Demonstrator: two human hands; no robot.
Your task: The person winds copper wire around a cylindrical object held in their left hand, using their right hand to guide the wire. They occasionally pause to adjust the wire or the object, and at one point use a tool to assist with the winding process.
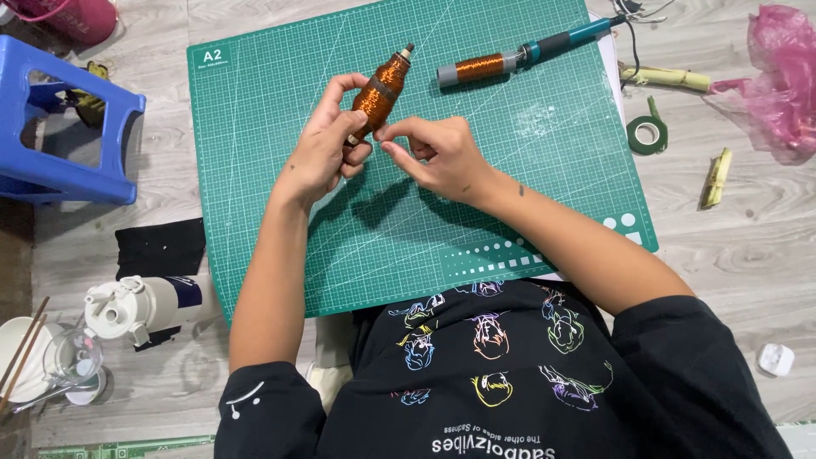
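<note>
My left hand (327,144) grips a fat spindle wound with copper wire (380,89), held tilted above the green cutting mat (510,212). My right hand (438,157) is right beside it, its thumb and fingertips pinched at the lower end of the copper spindle; whether a thin wire runs between them is too fine to see. A second copper coil on a teal-handled tool (518,58) lies on the mat beyond the hands.
A blue plastic stool (64,127) stands at the left. A white bottle (144,308), a glass and a bowl with chopsticks (38,361) sit at the lower left. A green tape roll (647,133), bamboo pieces (716,177) and a pink bag (782,81) lie at the right.
</note>
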